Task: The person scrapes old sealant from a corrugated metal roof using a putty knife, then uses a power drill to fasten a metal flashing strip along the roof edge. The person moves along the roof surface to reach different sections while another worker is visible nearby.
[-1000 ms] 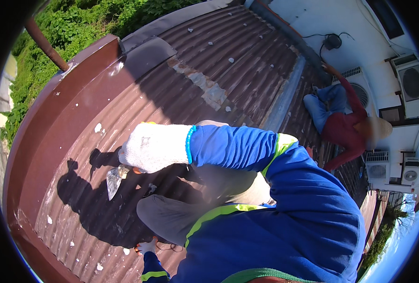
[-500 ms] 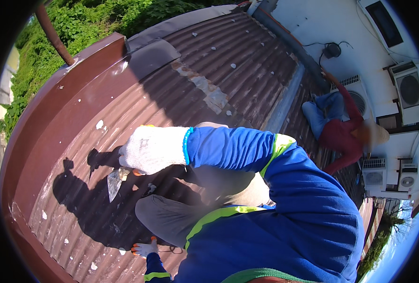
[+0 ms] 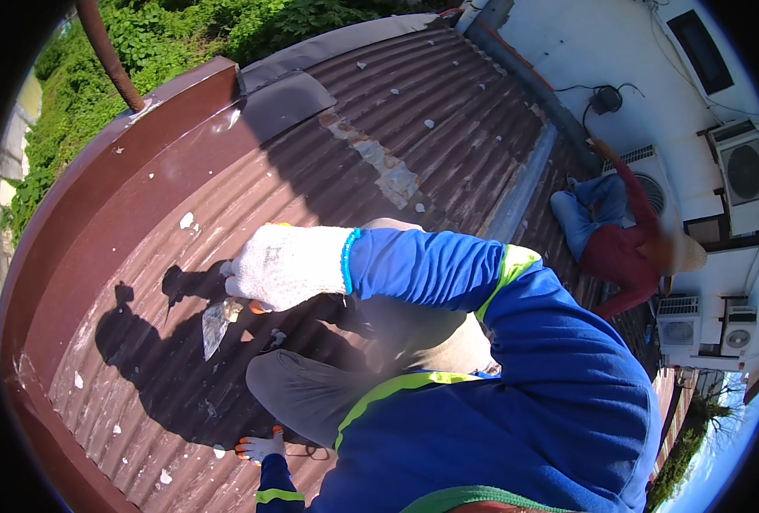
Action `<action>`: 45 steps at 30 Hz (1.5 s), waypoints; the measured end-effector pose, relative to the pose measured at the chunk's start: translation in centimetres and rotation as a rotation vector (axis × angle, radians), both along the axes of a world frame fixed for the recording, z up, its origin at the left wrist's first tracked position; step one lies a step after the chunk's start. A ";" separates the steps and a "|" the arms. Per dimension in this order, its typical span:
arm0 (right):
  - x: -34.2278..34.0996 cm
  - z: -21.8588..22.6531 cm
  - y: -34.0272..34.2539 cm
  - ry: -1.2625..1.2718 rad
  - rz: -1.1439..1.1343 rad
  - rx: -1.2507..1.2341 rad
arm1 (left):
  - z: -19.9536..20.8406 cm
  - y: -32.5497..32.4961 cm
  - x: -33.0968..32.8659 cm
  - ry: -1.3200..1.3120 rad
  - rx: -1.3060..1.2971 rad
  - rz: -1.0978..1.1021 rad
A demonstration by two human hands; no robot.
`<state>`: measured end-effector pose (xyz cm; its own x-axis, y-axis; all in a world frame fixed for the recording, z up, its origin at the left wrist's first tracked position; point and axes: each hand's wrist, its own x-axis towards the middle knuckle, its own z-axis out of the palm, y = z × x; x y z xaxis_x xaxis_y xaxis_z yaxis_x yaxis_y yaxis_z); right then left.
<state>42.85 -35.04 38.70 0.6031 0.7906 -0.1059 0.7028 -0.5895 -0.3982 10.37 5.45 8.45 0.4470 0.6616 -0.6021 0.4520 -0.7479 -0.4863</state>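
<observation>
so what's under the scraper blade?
Brown corrugated roof sheeting, in the person's shadow. The blade points down from the right hand in a white knit glove. Whether its tip touches the metal cannot be told. White flecks lie scattered nearby.

White knit gloves (image 3: 285, 265), blue sleeves, yellow-green stripes, grey trousers

Right hand (image 3: 287, 265) in white knit glove, fist closed on scraper (image 3: 215, 325), blade down, tip touching brown corrugated roof (image 3: 448, 111). Left hand (image 3: 260, 446), gloved too, flat on roof nr bottom edge. White flecks (image 3: 186, 220) scattered over sheets. Second person (image 3: 623, 248) in red top & straw hat crouched far right, by AC units (image 3: 743, 171) on white wall.
</observation>
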 end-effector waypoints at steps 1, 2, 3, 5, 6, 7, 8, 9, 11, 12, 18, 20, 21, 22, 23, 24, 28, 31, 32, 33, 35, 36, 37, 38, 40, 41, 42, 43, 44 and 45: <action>0.0 0.1 0.0 0.016 -0.003 -0.018 | 0.0 0.0 0.0 0.010 -0.006 0.011; 0.0 0.1 0.0 0.031 -0.005 -0.036 | 0.0 0.0 0.0 0.008 -0.001 0.001; 0.0 0.2 0.0 0.016 0.000 -0.031 | 0.1 -0.1 0.0 0.013 -0.004 0.003; 0.0 0.1 0.0 -0.011 0.006 -0.023 | 0.1 -0.1 0.1 0.020 -0.007 0.007; 0.1 0.0 0.0 -0.017 0.009 -0.016 | 0.1 -0.1 0.0 0.022 -0.007 0.009; 0.1 0.0 -0.1 -0.021 0.010 -0.011 | 0.1 -0.1 0.0 0.028 -0.008 0.019; 0.1 -0.1 -0.1 -0.019 0.011 -0.009 | 0.1 -0.1 0.0 0.016 -0.006 0.011; 0.1 -0.2 -0.2 -0.026 0.011 -0.003 | 0.0 -0.1 0.0 0.007 -0.005 0.011; 0.1 -0.2 -0.3 -0.028 0.011 0.004 | 0.0 -0.1 -0.1 -0.005 -0.003 0.010; 0.1 -0.2 -0.3 -0.039 0.013 0.016 | -0.1 -0.1 -0.2 -0.009 -0.004 0.008; 0.1 0.1 -0.4 -0.050 0.014 0.008 | -0.7 0.3 -0.3 -0.011 -0.001 -0.001; 0.1 0.2 -0.4 -0.038 0.014 -0.019 | -0.8 0.4 -0.4 -0.011 0.008 -0.008; 0.1 0.2 -0.4 -0.035 0.014 -0.013 | -0.9 0.4 -0.5 -0.013 0.012 -0.012; 0.1 0.2 -0.5 -0.033 0.013 -0.007 | -0.9 0.4 -0.5 -0.005 0.008 -0.001; 0.2 0.3 -0.5 -0.022 0.011 -0.005 | -0.9 0.4 -0.5 -0.017 0.018 -0.017; 0.2 0.3 -0.5 -0.030 0.014 -0.003 | -0.9 0.4 -0.5 -0.020 0.019 -0.018; 0.2 0.3 -0.7 -0.027 0.013 0.011 | -0.9 0.3 -0.5 -0.003 0.027 -0.012; 0.3 0.1 -0.8 -0.033 0.016 0.016 | -0.9 0.4 -0.6 -0.006 0.022 -0.004; 0.3 0.0 -0.8 -0.036 0.019 0.014 | -1.0 0.4 -0.6 -0.013 0.026 -0.015; 0.3 0.0 -0.9 -0.040 0.019 0.025 | -1.0 0.4 -0.6 -0.015 0.019 -0.012; 0.3 -0.2 -1.0 -0.049 0.020 0.047 | -1.1 0.5 -0.6 -0.018 0.012 -0.010; 0.4 -0.3 -1.0 -0.047 0.005 0.063 | -1.1 0.5 -0.6 -0.018 0.011 -0.011; 0.4 -0.3 -1.0 -0.044 -0.008 0.080 | -1.1 0.5 -0.6 -0.003 0.007 0.004; 0.4 -0.3 -1.0 -0.023 -0.023 0.077 | -1.0 0.5 -0.6 -0.012 0.010 -0.016; 0.3 -0.3 -1.0 -0.023 -0.029 0.072 | -0.9 0.5 -0.6 0.013 0.005 -0.011; 0.3 -0.3 -1.0 -0.006 -0.035 0.050 | -0.8 0.5 -0.6 0.003 0.007 -0.014; 0.3 -0.4 -1.1 -0.005 -0.031 0.057 | -0.7 0.5 -0.6 0.006 0.001 -0.008; 0.3 -0.4 -1.1 0.004 -0.030 0.054 | -0.7 0.4 -0.6 0.009 -0.007 -0.004; 0.3 -0.4 -1.1 0.014 -0.031 0.049 | -0.7 0.4 -0.6 0.006 -0.009 0.002; 0.3 -0.5 -1.1 0.000 -0.030 0.057 | -0.6 0.4 -0.6 0.003 -0.012 0.007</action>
<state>43.20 -36.16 38.23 0.6265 0.7771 -0.0610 0.6854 -0.5864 -0.4317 9.78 5.86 7.82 0.4404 0.6576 -0.6113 0.4555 -0.7504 -0.4790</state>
